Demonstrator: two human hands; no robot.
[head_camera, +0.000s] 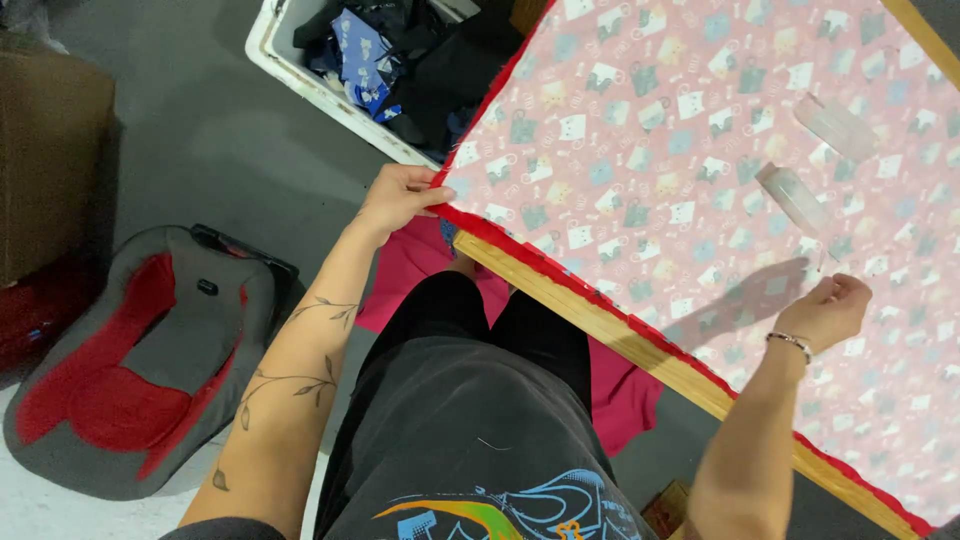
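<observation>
A pink patterned fabric (700, 130) with a red edge lies spread over a wooden-edged table (600, 315). My left hand (398, 195) pinches the fabric's red edge at the table's near left corner. My right hand (828, 308) hovers over the fabric with its fingers curled, and a thin needle or pin seems to point up from them; I cannot tell for sure. Two clear plastic pieces (795, 195) (835, 125) rest on the fabric just beyond my right hand.
A white bin (300, 75) full of dark and blue fabric scraps stands on the floor beyond the table's corner. A grey and red padded seat (130, 370) lies on the floor at left. More pink cloth (620, 385) hangs under the table by my legs.
</observation>
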